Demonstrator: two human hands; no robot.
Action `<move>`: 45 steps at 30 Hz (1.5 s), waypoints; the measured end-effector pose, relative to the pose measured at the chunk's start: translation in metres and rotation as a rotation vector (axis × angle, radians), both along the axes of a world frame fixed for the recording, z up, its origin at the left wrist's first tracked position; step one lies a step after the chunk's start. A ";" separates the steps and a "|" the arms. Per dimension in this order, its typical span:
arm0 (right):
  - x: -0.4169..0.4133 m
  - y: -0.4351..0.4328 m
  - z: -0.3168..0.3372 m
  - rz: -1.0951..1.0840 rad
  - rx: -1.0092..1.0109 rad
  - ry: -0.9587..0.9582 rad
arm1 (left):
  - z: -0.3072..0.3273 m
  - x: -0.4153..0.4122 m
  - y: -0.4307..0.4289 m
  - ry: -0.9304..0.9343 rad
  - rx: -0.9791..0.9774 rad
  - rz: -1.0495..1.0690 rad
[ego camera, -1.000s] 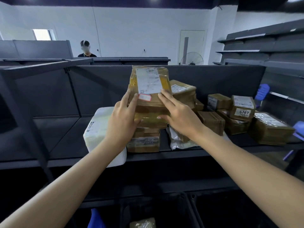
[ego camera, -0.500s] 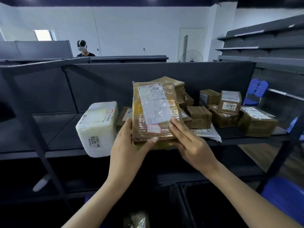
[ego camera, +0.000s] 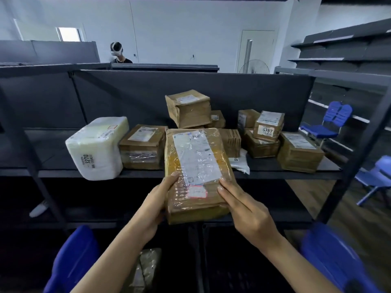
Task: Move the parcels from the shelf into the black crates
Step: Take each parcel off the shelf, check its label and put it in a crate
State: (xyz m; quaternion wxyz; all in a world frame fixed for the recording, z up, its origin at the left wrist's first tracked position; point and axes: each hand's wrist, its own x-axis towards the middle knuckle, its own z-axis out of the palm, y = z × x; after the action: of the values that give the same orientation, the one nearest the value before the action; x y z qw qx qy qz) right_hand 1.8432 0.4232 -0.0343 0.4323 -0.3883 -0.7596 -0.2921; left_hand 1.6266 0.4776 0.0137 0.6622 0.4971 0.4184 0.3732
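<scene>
Holding a flat brown parcel (ego camera: 196, 172) in both hands, label up, long side pointing away. Carried in the air in front of the shelf (ego camera: 63, 172) edge and above the black crates (ego camera: 200, 246), with the far end overlapping the pile behind it in view.

Gripping the near left corner with the left hand (ego camera: 155, 210): thumb on top, fingers curled underneath out of sight. Clamping the near right corner with the right hand (ego camera: 247, 216): fingers laid along the top beside a red-edged sticker, thumb hidden below.

On the shelf, from the left:
- a white parcel (ego camera: 97, 149) marked 3270, hanging slightly over the front edge
- a brown box (ego camera: 141, 146) just beside it
- a tilted box (ego camera: 188, 107) perched on top of the pile behind the held parcel
- a small box (ego camera: 268, 125) marked 6767, stacked on another box
- a wide box (ego camera: 300, 152) at the right end
- a white bag (ego camera: 240, 161) lying flat near the front edge, between the pile and the right-hand boxes

Down in the left crate, a taped parcel (ego camera: 146, 269), dim and partly hidden by the left forearm.

Beyond the shelving, a person (ego camera: 118, 53) by the white wall, a fan (ego camera: 255, 67) and a blue chair (ego camera: 330, 123) at the right.
</scene>
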 end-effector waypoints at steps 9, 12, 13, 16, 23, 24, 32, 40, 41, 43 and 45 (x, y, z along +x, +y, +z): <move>0.030 -0.034 0.000 0.174 -0.383 0.196 | -0.037 0.023 -0.025 -0.148 -0.120 0.054; 0.027 -0.035 0.007 0.147 -0.666 0.518 | -0.041 0.022 -0.033 -0.166 -0.089 0.094; 0.025 -0.032 0.010 0.091 -0.765 0.596 | -0.042 0.021 -0.034 -0.167 -0.068 0.105; 0.016 -0.023 0.014 0.008 -0.991 0.693 | -0.042 0.016 -0.037 -0.150 0.012 0.114; -0.010 -0.023 -0.002 0.148 -1.068 0.877 | -0.051 0.002 -0.039 -0.076 0.048 0.084; -0.013 -0.025 -0.007 0.142 -1.055 0.899 | -0.053 0.000 -0.039 -0.017 0.068 0.086; -0.029 -0.037 -0.041 0.047 -0.949 0.949 | -0.074 0.005 -0.043 0.434 0.281 0.220; -0.026 -0.038 -0.052 -0.045 -0.984 0.964 | -0.084 0.010 -0.044 0.610 0.308 0.249; -0.025 -0.038 -0.053 -0.060 -0.981 0.961 | -0.084 0.010 -0.044 0.619 0.320 0.246; -0.024 -0.038 -0.054 -0.079 -0.973 0.962 | -0.083 0.011 -0.043 0.630 0.336 0.241; -0.024 -0.038 -0.055 -0.089 -0.973 0.972 | -0.083 0.013 -0.041 0.622 0.336 0.235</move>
State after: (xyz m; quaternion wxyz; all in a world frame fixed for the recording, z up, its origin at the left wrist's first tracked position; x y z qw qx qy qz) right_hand 1.8196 0.3856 -0.0890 0.4878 -0.6561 -0.5076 0.2720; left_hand 1.6396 0.4366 -0.0695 0.3651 0.6372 0.5868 0.3412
